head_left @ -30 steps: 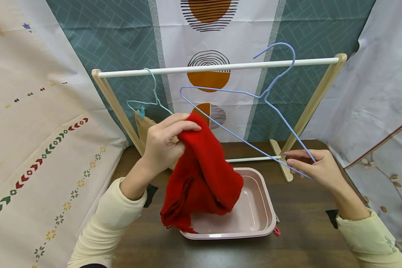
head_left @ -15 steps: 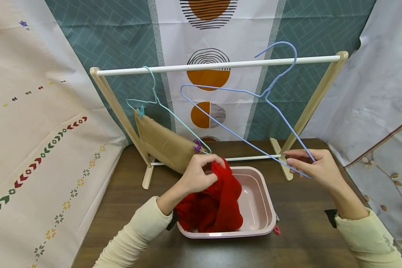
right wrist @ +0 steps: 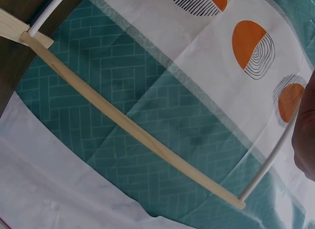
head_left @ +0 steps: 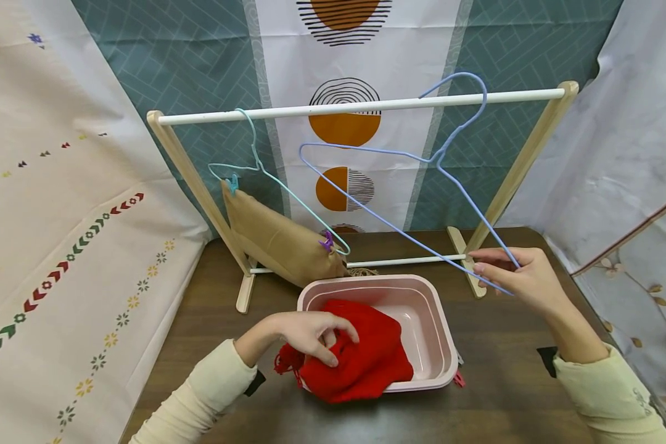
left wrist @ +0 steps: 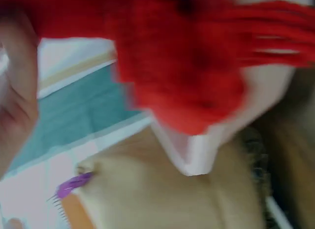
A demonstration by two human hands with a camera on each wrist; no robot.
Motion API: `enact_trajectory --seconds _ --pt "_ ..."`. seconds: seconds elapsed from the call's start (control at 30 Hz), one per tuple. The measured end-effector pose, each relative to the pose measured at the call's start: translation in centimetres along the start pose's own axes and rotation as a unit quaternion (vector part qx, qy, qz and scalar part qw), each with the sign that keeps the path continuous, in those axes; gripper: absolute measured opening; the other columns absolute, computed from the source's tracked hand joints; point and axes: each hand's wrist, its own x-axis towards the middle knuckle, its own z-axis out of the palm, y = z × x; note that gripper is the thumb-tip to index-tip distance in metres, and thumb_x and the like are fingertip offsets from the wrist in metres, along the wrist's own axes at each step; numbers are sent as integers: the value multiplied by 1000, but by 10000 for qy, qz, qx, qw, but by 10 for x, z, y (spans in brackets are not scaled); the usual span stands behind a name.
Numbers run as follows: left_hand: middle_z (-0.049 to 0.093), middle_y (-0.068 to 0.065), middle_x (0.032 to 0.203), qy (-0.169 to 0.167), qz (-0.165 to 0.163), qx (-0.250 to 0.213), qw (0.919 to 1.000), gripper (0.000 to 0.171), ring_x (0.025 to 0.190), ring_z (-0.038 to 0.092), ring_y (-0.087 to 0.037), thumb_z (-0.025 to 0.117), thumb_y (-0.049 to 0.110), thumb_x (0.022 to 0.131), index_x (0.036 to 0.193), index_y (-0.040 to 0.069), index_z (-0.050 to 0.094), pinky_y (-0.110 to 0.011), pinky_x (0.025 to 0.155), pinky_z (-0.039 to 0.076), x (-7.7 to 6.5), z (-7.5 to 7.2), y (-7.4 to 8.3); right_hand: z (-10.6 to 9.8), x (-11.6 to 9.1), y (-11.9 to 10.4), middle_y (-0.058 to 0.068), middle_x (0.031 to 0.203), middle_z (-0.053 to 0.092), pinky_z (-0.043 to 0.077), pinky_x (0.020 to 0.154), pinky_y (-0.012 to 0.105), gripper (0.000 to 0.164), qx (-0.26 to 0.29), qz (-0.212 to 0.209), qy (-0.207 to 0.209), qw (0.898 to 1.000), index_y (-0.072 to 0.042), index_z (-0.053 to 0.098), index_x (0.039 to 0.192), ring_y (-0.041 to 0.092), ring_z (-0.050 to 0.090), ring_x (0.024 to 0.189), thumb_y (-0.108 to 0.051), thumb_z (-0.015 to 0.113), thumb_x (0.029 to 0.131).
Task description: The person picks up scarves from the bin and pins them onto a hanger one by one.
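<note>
My left hand (head_left: 311,336) is over a red cloth bag (head_left: 374,351) with its fingers loosely curved and a gap between thumb and forefinger. The bag slumps in the pink basin (head_left: 430,320) and over its front rim, its gathered, corded end to the left. In the left wrist view the red cloth (left wrist: 182,76) is blurred, with part of the hand (left wrist: 17,86) at the left edge. My right hand (head_left: 524,277) pinches one lower corner of a blue wire hanger (head_left: 377,216), whose hook is raised in front of the rail. The right wrist view shows only the hand's edge.
A wooden rack with a white rail (head_left: 322,110) stands behind the basin. From its left part hangs a mint hanger (head_left: 294,196) with a brown cloth bag (head_left: 280,237), clipped by a blue peg (head_left: 232,183) and a purple peg (head_left: 327,241). A red peg (head_left: 459,378) lies right of the basin.
The red bag has come down from my raised left hand into the basin and now spreads over its front rim. My left hand has lowered and loosened. The right hand and blue hanger hardly moved.
</note>
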Motion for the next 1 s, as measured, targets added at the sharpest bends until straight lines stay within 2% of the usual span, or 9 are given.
enact_trajectory --seconds 0.07,0.17,0.33,0.47,0.6,0.7,0.8,0.9,1.0 --pt "57 -5 60 -242 -348 -147 9990 22 49 58 -15 54 11 91 111 2 54 -26 51 51 5 1 -9 0 1 1 -1 62 65 41 41 24 25 -3 5 14 10000 -13 72 96 8 57 49 5 65 79" --pt "62 -13 70 204 -667 -159 9974 19 54 62 -24 47 16 96 103 2 58 -33 52 52 21 0 -20 0 2 2 0 62 64 40 40 24 25 19 -39 26 10000 -12 72 95 8 56 50 5 65 78" --pt "60 -9 71 843 -565 1277 9866 20 53 61 -21 48 1 91 109 -1 57 -26 49 50 55 -12 -27 1 3 2 0 62 64 40 40 23 24 16 -108 3 9999 -9 72 95 8 56 51 6 65 78" --pt "60 -7 83 868 -257 3175 9439 33 70 59 -15 56 -4 82 115 1 56 -21 63 47 81 -20 -35 1 3 2 0 62 64 41 40 23 22 28 -38 -17 10000 -6 71 97 8 56 50 6 65 79" --pt "56 -7 112 443 -257 4237 9044 45 99 48 -18 62 6 81 125 9 53 -26 85 39 100 -19 -48 0 3 2 0 62 64 41 40 23 21 -15 -8 -30 10000 -2 70 98 8 56 50 5 65 79" --pt "55 -3 115 -1 -277 4330 9010 41 100 46 -17 62 10 83 123 14 55 -25 87 38 110 -16 -53 0 2 3 -1 62 64 41 40 24 21 -25 -14 -41 10000 2 68 99 8 55 49 5 65 78" --pt "57 -1 91 -166 -104 4147 9097 21 82 47 -13 61 8 83 104 7 60 -20 73 39 116 -14 -54 1 2 3 -1 61 63 40 40 24 21 3 1 -41 10000 0 69 98 7 54 49 6 65 78" --pt "45 1 71 145 211 3928 9193 7 67 41 -11 60 6 84 86 3 53 -19 63 35 113 -16 -50 1 1 3 -2 62 64 40 40 24 23 11 -8 -39 10000 -7 71 97 8 56 50 6 65 79" --pt "39 4 70 915 568 3638 9252 10 65 38 -10 56 4 87 83 7 47 -19 62 33 102 -21 -36 0 0 3 -2 62 65 41 41 24 23 -55 -38 -19 10000 -8 71 97 9 57 50 5 65 79"
